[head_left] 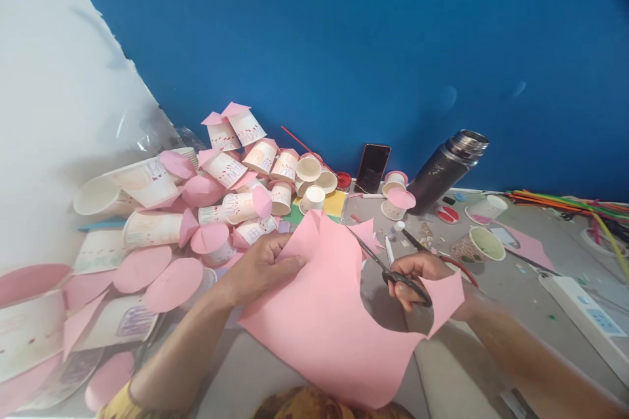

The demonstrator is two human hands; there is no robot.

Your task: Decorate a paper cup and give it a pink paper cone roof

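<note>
A large pink paper sheet [324, 314] lies in front of me over the grey table, with a round piece cut out of its right edge. My left hand [260, 265] pinches the sheet's upper left edge, thumb on top. My right hand [415, 275] is closed through the black handles of a pair of scissors [388, 268], whose blades point up and left into the sheet's top edge.
A heap of paper cups with pink lids [236, 177] and pink paper circles [171, 281] fills the left. Behind stand a phone [372, 167], a tilted dark flask [445, 170] and loose cups [479, 245]. Coloured sticks [565, 203] and a white power strip [584, 314] lie right.
</note>
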